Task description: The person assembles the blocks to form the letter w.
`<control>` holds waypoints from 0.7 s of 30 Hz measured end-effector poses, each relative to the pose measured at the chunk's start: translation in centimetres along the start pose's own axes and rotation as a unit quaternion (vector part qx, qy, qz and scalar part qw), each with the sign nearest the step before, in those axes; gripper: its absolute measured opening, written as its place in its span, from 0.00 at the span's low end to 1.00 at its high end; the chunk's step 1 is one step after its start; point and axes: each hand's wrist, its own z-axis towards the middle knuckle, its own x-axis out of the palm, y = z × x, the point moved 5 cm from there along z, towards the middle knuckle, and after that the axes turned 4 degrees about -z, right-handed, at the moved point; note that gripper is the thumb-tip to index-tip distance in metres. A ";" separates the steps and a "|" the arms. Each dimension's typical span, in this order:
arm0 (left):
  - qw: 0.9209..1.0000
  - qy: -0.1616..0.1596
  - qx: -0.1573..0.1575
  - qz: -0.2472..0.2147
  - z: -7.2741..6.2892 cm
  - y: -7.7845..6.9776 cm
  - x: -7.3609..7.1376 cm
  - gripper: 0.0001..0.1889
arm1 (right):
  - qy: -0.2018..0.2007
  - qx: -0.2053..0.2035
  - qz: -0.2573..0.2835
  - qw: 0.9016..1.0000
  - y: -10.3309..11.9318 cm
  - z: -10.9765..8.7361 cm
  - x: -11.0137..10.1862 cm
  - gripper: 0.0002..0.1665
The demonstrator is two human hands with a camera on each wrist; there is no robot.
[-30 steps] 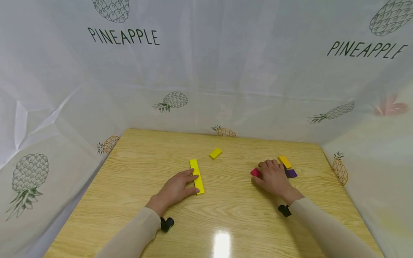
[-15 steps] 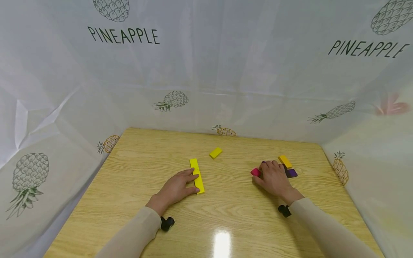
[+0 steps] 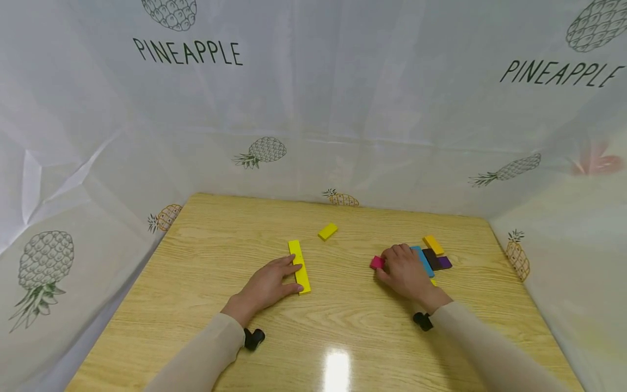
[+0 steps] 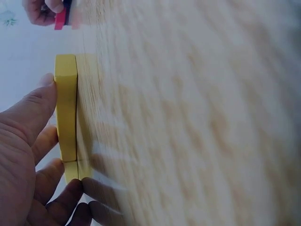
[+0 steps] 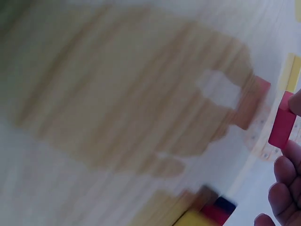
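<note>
left hand (image 3: 266, 283) is on the left side of the table (image 3: 343, 321), fingers apart and laid loosely against the yellow strip (image 3: 302, 278), thumb toward its near end and a couple of fingertips farther up. they're just touching it, not wrapped round it. the strip lies flat, running near to far, and the left wrist view shows a seam across it, so it's at least two pieces end to end.

right hand (image 3: 405, 272) is over on the right with thumb and fingers clamped on a pinkish-red block (image 3: 376, 262). the block pokes out on the left side of the hand, and in the right wrist view there's a gap between it and its reflection, so it's up off the wood.

just right of that hand there's a little bunch: blue block (image 3: 425, 262) first, then a dark brown block (image 3: 431, 259), then a purple block (image 3: 444, 262) on the right. orange block (image 3: 433, 245) sits on the far side of those, and a bit of yellow (image 3: 433, 282) peeks out at the near end of the blue one, mostly hidden.

one loose yellow block (image 3: 328, 231) lies farther back, between the two hands. pineapple-print curtain (image 3: 313, 81) hangs behind it all.
</note>
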 end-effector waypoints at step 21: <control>1.000 0.001 -0.002 0.000 0.0 -0.3 -0.2 0.33 | 0.038 -0.130 0.049 0.990 10.8 1.6 0.3 0.15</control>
